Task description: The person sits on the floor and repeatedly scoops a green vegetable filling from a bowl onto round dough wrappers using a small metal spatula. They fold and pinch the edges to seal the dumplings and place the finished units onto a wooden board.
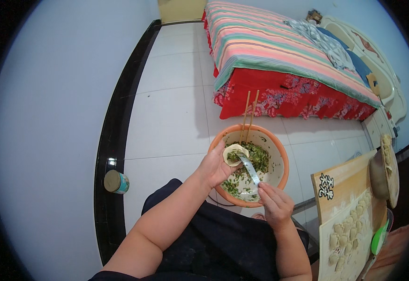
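My left hand [215, 167] cups a round dumpling wrapper [232, 159] over the left rim of an orange-rimmed bowl [284, 159]. Green chopped filling lies in the wrapper. In my right hand [275, 204] is a flat metal spreader [251, 171], its fingers closed round the near end and its far tip touching the filling in the wrapper. More green filling [259, 158] sits in the bowl, some of it smeared on the white inner wall. Two wooden chopsticks [253, 110] stand in the bowl, leaning on its far rim.
At the right, a floured board [328, 241] bears rows of dumplings [349, 229]. Beside it are a metal pot [378, 175] and a green-edged dish [379, 239]. A lidded jar [116, 181] stands by the left wall. A striped bed [279, 44] lies beyond the bowl on the tiled floor [171, 107].
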Demonstrator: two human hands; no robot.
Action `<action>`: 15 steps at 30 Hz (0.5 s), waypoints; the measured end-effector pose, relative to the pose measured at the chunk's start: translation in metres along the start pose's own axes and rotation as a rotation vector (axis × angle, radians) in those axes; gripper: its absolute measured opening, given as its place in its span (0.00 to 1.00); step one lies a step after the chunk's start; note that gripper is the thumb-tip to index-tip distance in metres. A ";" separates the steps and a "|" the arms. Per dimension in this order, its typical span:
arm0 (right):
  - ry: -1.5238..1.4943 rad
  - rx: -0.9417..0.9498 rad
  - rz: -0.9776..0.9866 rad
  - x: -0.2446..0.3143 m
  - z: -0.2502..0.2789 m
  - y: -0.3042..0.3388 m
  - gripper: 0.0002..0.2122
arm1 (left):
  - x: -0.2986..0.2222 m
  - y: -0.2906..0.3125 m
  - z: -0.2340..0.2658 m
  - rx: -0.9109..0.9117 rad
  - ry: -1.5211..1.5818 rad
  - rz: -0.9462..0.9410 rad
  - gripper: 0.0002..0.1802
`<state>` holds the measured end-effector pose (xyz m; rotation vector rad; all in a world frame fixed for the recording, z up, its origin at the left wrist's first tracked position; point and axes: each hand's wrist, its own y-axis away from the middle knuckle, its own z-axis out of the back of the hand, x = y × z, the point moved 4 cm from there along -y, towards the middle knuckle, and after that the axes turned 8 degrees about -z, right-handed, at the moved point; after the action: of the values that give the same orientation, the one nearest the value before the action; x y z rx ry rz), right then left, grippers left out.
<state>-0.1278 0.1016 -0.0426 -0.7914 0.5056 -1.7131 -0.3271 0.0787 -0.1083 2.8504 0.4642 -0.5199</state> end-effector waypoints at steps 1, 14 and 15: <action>-0.006 -0.018 -0.012 -0.002 0.003 0.000 0.12 | 0.001 -0.001 0.002 0.000 -0.003 0.009 0.26; -0.041 0.011 -0.035 -0.001 0.003 -0.009 0.12 | 0.004 -0.002 0.009 -0.072 -0.049 0.050 0.25; -0.046 0.028 -0.042 0.000 0.003 -0.008 0.12 | 0.003 -0.001 0.006 -0.088 -0.056 0.043 0.25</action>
<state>-0.1315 0.1038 -0.0347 -0.8250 0.4358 -1.7329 -0.3268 0.0785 -0.1149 2.7480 0.4047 -0.5549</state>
